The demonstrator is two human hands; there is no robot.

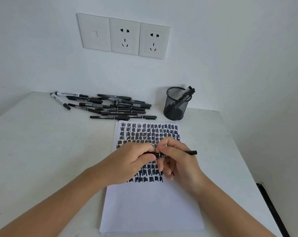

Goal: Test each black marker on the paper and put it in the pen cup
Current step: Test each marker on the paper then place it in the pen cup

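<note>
Both hands hold one black marker level above the paper. My left hand grips its left end, which is hidden in the fingers. My right hand pinches the barrel near the middle, and the right end sticks out past it. The paper's upper half is covered with rows of black scribble patches. A pile of several black markers lies at the back of the table. The black mesh pen cup stands to the right of the pile with a few markers in it.
Two white-barrelled markers lie at the left end of the pile. The white table meets a white wall with wall sockets. The table's right edge drops off beside a dark strip on the floor.
</note>
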